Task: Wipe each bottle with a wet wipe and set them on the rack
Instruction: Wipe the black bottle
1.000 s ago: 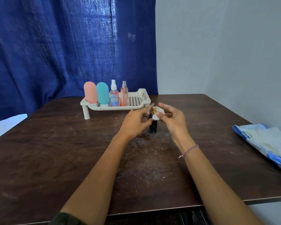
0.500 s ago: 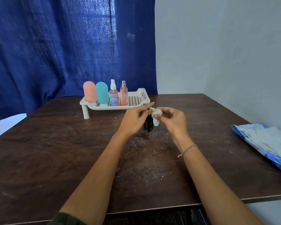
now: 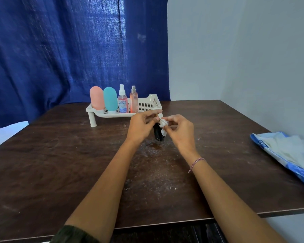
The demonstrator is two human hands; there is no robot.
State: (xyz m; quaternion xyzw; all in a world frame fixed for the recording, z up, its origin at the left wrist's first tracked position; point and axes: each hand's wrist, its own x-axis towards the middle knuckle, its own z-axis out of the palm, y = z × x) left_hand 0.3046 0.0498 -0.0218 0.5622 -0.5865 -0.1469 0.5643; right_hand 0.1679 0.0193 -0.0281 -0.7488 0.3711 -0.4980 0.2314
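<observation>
Wiping step, judging by the grips: small dark bottle [image 3: 157,133] at mid-frame, held near its gold top by the left hand [image 3: 140,126], fingers curled round the neck. Right hand [image 3: 180,130] just to the right of it, thumb and fingertips pinching a crumpled white wipe [image 3: 162,122] against the bottle's upper side. Long axis of the bottle close to upright, base low over the dark counter [image 3: 60,163]; cannot tell whether touching the wood or hanging just above it. Directly behind the hands, higher in the frame, a white perforated rack [image 3: 153,100] on short legs, carrying from left to right a pink bottle [image 3: 96,98], a teal bottle [image 3: 110,99], a spray bottle [image 3: 122,102] with a white head and a slim pink bottle [image 3: 133,100], all upright. Open stretch of rack at its right end, just above the left hand's knuckles in the frame. Key relation for the coming move, offered as a judgement: bottle already gripped by the left hand, free space straight up-frame from it and nearer the left hand than the right; hence probably only a short lift over the front rim, axis kept vertical, after a wipe of the lower body. Likely hazard: a knock against the slim pink bottle beside that space. At the far right edge of the frame, a blue and white wipe pack [image 3: 288,151], well apart from both hands.
</observation>
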